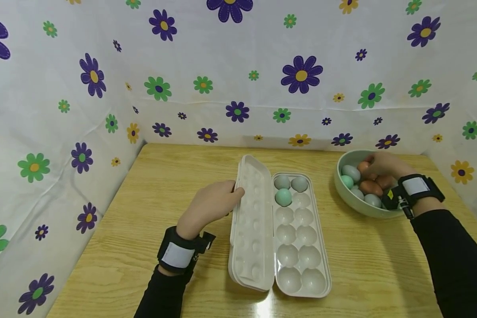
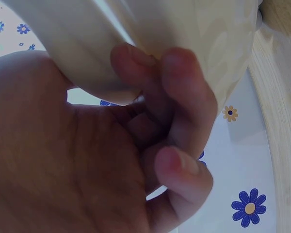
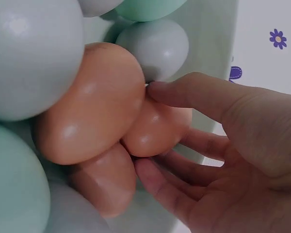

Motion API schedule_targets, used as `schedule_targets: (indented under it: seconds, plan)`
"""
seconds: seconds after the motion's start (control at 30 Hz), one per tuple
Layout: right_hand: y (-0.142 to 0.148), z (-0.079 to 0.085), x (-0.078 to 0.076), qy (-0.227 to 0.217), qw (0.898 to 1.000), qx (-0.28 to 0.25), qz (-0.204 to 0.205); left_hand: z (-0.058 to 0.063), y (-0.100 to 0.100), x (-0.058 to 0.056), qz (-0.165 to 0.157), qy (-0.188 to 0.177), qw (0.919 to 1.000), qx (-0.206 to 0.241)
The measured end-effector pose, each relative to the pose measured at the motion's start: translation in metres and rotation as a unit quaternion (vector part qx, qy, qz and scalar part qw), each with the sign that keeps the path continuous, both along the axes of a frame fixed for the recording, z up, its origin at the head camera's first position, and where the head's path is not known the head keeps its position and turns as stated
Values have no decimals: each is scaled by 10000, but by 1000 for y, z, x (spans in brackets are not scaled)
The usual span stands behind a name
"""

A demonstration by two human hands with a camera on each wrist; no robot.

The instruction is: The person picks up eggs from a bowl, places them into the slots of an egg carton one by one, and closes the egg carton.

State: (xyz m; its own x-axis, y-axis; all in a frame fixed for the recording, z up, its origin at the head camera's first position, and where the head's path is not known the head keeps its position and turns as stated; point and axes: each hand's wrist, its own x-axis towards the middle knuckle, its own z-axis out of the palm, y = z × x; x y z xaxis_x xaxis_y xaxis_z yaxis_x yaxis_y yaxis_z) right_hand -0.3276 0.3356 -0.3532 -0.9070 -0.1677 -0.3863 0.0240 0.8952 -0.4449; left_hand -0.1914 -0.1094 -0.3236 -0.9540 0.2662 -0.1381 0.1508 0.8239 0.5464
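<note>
My left hand (image 1: 212, 201) grips the upper left edge of the egg carton's raised lid (image 1: 252, 229), thumb on the inner side. Up close in the left wrist view, curled fingers (image 2: 184, 97) press against the pale lid (image 2: 184, 24). Two grey eggs (image 1: 300, 184) and a mint green egg (image 1: 283, 197) sit in the far cups of the carton (image 1: 322, 265). At the right, my right hand (image 1: 385, 164) reaches into a pale green bowl (image 1: 343, 194). Its thumb and fingers surround a brown egg (image 3: 157, 126), which lies against other brown eggs (image 3: 94, 104).
Grey eggs (image 1: 350, 172) and mint green eggs (image 1: 347, 181) also lie in the bowl. All of it stands on a wooden table (image 1: 175, 172). A white cloth with printed flowers (image 1: 206, 53) hangs behind the table and along both sides.
</note>
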Motion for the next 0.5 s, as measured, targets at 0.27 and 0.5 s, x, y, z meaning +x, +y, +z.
schedule_targets:
  seconds: [0.27, 0.5]
  plan:
    - [-3, 15, 1, 531, 9964, 595, 279, 2, 0, 0, 17, -4, 10000, 22]
    - [-5, 22, 4, 538, 9955, 719, 309, 1, 0, 0, -7, 19, 10000, 40]
